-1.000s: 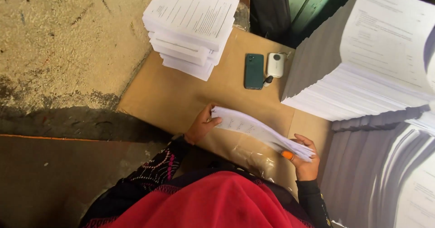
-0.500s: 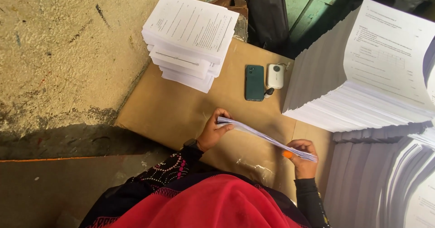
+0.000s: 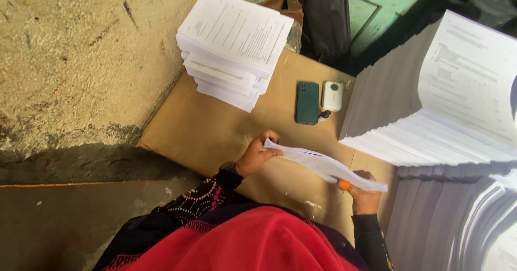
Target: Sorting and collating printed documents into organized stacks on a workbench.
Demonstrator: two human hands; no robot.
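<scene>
A thin bundle of white printed sheets (image 3: 323,166) is held edge-on above a brown cardboard sheet (image 3: 204,125). My left hand (image 3: 257,153) grips the bundle's left end. My right hand (image 3: 362,191), with an orange cover on the thumb, grips its right end. The bundle tilts down toward the right. My red garment and dark patterned sleeve fill the bottom of the view.
A stack of printed paper (image 3: 232,43) lies at the cardboard's far end. A dark green phone (image 3: 307,103) and a small white device (image 3: 332,96) lie beside it. Very tall paper piles (image 3: 436,109) stand on the right. A dark bag (image 3: 323,18) leans behind. Rough concrete floor (image 3: 81,61) lies left.
The bundle has turned from lying flatter to edge-on between my hands and shifted slightly away from me. The view has shifted a little.
</scene>
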